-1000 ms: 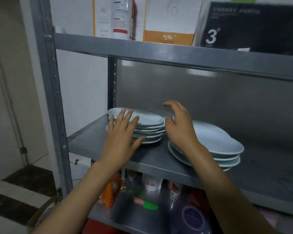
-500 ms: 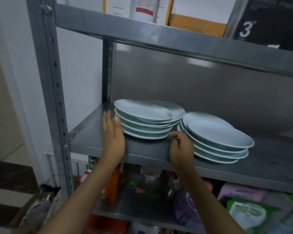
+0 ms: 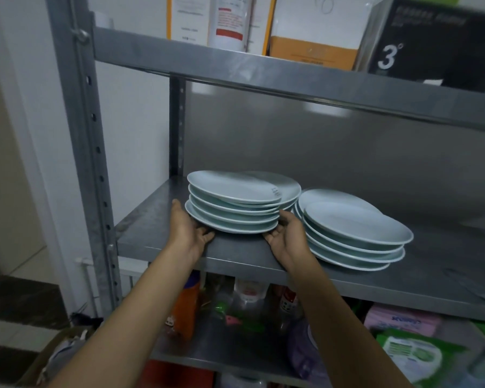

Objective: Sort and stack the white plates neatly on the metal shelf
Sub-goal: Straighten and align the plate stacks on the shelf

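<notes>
From the head camera, the only view here, both hands are cupped against the left stack of white plates point(image 3: 234, 204) on the metal shelf point(image 3: 157, 219). That stack stands near the shelf's front edge, toward its left end. The left hand point(image 3: 189, 229) presses its palm to the stack's left side, fingers curled under the lowest rim. The right hand point(image 3: 287, 233) does the same on the right side, gripping the bottom plate from below. A second stack of white plates point(image 3: 353, 233) stands just beside, to the right, also close to the front edge.

Neither pile is neat: the top plates of the left stack sit skewed, one sliding back and to the right (a printed mark shows on its rim). The right pile fans out too.

I'd judge these glazed plates heavy as a stack, stiff, slippery against each other and breakable, so holding under the lowest rim on opposite sides looks sound.

On the shelf above stand cartons and a black box point(image 3: 437, 43) marked 3; what they hold is hidden. Below, an orange bottle point(image 3: 186, 309) and packets crowd the lower shelf.
</notes>
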### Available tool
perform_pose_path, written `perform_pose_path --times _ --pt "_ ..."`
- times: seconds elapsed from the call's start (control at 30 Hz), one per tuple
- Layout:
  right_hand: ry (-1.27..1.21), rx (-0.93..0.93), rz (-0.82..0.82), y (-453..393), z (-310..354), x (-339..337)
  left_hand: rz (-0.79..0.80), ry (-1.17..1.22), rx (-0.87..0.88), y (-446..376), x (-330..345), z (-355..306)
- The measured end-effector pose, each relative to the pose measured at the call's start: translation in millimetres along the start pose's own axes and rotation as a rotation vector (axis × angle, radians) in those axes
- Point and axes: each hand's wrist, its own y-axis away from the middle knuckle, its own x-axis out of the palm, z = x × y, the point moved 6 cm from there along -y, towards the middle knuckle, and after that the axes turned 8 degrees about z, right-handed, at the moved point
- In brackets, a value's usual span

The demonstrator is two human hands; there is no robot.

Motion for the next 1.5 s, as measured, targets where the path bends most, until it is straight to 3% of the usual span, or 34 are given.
perform_pose_path --times 0.37,0.6,0.73,1.1,1.33,1.5 --pt "-0.197 0.031 0.012 28 -30 16 -0.055 -0.035 0.104 -18 -27 -24" --pt "0.281 0.119 -0.096 25 -35 6 -0.049 -0.072 0.173 -23 -33 -34" --pt "0.165 0.068 -0.189 3 -16 -14 -0.023 -0.077 0.212 -15 -34 -24" --pt "0.111 0.046 0.049 -2 -8 -2 0.027 -0.194 0.296 -12 -29 -21" --pt "0.005 0.082 0.101 24 -17 -5 -0.005 -0.133 0.234 -26 -38 -29" --pt "0.075 0.049 0.067 20 -13 -8 0.021 -0.070 0.217 -33 -38 -31"
